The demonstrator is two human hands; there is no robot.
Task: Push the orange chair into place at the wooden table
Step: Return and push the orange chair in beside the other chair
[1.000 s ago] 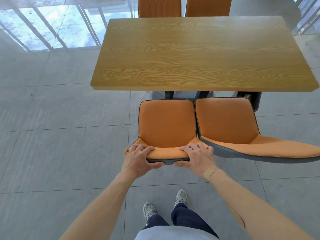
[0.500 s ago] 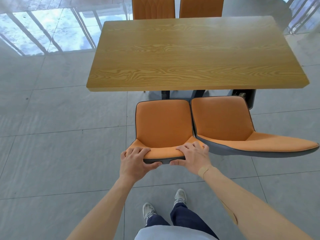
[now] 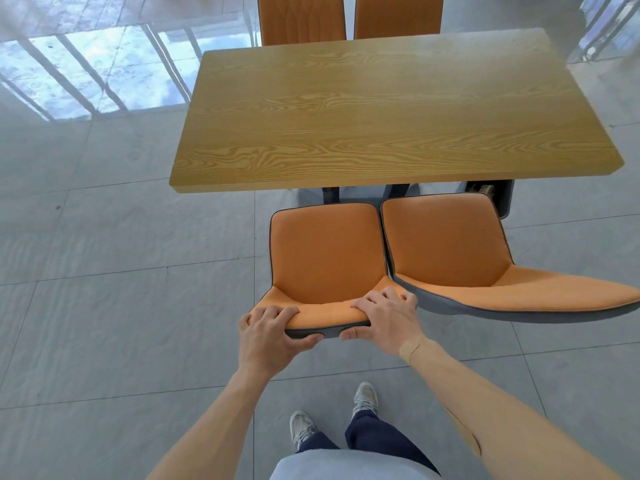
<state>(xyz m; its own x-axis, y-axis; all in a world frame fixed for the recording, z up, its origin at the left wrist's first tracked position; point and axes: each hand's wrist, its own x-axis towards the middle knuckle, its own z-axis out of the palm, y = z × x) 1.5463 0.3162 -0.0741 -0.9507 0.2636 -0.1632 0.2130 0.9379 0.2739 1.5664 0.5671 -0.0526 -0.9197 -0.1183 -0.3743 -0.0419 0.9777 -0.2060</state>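
An orange chair (image 3: 325,254) with a dark grey shell stands in front of me, its seat facing the wooden table (image 3: 391,109). The seat's front edge sits just short of the table's near edge. My left hand (image 3: 270,337) grips the top of the backrest at its left corner, fingers over the orange pad and thumb on the grey back. My right hand (image 3: 388,320) grips the same top edge at its right corner in the same way.
A second orange chair (image 3: 450,247) stands close against the held chair's right side, its backrest swung out to the right. Two more orange chairs (image 3: 346,15) are at the table's far side. Grey floor tiles lie all around; my feet (image 3: 332,414) are just behind the chair.
The view has shifted so the table and chairs sit further right in the frame. Both hands keep the same grip on the backrest. The gap between seat and table looks about the same.
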